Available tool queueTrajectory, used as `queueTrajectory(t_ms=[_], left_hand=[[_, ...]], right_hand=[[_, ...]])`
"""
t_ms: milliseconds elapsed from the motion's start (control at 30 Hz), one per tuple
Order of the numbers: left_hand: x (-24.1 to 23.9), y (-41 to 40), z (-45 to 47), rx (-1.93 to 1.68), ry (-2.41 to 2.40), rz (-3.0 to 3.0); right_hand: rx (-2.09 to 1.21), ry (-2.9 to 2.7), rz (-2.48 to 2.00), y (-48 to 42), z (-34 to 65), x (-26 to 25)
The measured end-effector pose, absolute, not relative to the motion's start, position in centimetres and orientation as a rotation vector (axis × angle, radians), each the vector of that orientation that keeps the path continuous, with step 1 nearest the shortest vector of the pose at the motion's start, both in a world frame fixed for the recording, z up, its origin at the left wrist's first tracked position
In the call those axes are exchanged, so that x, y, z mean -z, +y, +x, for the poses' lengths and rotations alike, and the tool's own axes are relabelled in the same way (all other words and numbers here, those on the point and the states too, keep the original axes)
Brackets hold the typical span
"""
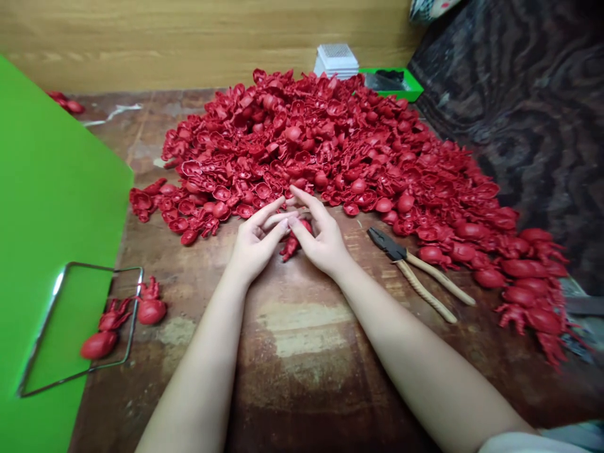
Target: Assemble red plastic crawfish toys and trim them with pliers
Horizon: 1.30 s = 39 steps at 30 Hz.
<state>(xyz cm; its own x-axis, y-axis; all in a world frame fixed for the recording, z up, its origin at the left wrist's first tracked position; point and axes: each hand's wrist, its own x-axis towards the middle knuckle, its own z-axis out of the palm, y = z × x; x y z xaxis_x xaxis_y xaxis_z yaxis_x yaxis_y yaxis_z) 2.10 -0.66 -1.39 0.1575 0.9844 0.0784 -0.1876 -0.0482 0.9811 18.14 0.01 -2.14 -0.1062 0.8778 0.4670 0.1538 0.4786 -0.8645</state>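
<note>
Between my left hand [257, 245] and my right hand [321, 242], a small red moulded crab-shaped piece [290, 245] is held low over the wooden workbench [302, 352]. Its legs hang below my fingers, and the fingers hide most of its body. Just past my fingertips lies the edge of a large heap of similar red crab-shaped pieces [302, 145]. To the right of my right hand rest wooden-handled pliers [404, 262], their jaws toward the heap.
At left, a green board [51, 207] carries a rectangular metal wire frame [80, 327], with several red pieces [123, 318] at its edge. A white box [336, 61] and green tray [391, 83] stand behind the heap. Dark patterned cloth [528, 94] lies at right.
</note>
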Motion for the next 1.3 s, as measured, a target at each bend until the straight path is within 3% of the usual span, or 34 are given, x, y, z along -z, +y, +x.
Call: queueTrajectory(t_ms=[200, 400, 667, 1300], left_hand=[[1.5, -0.9, 2.6, -1.274, 1.051, 1.425], [0.5, -2.0, 3.5, -0.802, 1.183, 2.303], [1.0, -0.4, 2.8, -1.287, 1.144, 1.469], [0.6, -0.3, 2.0, -1.371, 1.127, 1.097]], right_hand=[[-0.922, -1.183, -0.982, 1.5, 17.9, 3.4], [-0.989, -0.821, -0.975, 2.6, 19.0, 2.9], [-1.087, -1.092, -0.943, 2.4, 18.7, 2.2], [-1.315, -1.324, -0.863, 1.3, 18.2, 1.9]])
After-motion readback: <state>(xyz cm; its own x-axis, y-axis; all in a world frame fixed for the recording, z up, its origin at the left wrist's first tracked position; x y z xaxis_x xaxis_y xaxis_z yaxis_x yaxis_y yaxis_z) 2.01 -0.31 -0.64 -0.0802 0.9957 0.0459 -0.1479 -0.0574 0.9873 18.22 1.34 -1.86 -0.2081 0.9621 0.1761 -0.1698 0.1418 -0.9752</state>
